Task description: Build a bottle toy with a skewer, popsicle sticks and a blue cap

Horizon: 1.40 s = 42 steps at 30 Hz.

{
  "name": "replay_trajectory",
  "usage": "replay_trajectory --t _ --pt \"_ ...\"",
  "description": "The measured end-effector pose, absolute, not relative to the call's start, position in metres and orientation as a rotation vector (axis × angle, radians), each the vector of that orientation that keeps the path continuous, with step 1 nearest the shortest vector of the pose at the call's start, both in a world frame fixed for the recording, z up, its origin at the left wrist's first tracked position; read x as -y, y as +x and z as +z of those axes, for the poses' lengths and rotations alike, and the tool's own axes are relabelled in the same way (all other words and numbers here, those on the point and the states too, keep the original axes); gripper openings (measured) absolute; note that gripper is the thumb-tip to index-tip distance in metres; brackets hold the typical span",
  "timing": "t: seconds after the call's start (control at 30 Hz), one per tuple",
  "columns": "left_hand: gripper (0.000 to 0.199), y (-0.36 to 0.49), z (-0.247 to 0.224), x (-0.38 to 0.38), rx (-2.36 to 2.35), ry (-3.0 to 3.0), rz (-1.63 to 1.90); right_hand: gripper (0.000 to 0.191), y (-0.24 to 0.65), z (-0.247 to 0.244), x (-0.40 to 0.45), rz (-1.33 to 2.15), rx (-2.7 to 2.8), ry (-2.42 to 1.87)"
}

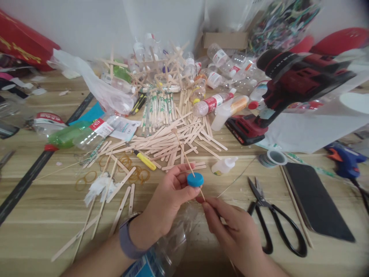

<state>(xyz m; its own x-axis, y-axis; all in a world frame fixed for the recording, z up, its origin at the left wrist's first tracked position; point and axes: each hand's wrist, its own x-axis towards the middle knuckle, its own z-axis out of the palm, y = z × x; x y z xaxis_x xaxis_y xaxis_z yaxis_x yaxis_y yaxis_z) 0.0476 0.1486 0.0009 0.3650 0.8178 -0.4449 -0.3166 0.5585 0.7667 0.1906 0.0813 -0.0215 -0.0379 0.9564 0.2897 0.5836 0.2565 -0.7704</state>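
Note:
A blue bottle cap (195, 179) is pinched between the fingers of my left hand (171, 192). Through the cap runs a thin wooden skewer (184, 152), which slants up and to the left, with a small pale piece at its upper end. My right hand (227, 223) grips the lower part of the skewer just below the cap. Under my hands lies a large clear plastic bottle (170, 250) with a blue label, partly hidden by my left forearm. Black-handled scissors (262, 202) rest beside my right hand, blades slightly apart.
Many popsicle sticks (173, 140) cover the middle of the table. A yellow cutter (145, 160) and a small white glue bottle (225, 165) lie nearby. At right are a cordless drill (288, 80), a phone (317, 200) and a glue gun (346, 159). Plastic bottles (211, 104) crowd the back.

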Motion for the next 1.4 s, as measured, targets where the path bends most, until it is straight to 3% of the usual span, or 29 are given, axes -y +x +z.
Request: replay_trajectory --t 1.4 --pt "0.049 0.048 -0.005 -0.149 -0.914 0.624 0.760 0.028 0.188 -0.026 -0.079 0.649 1.710 -1.421"
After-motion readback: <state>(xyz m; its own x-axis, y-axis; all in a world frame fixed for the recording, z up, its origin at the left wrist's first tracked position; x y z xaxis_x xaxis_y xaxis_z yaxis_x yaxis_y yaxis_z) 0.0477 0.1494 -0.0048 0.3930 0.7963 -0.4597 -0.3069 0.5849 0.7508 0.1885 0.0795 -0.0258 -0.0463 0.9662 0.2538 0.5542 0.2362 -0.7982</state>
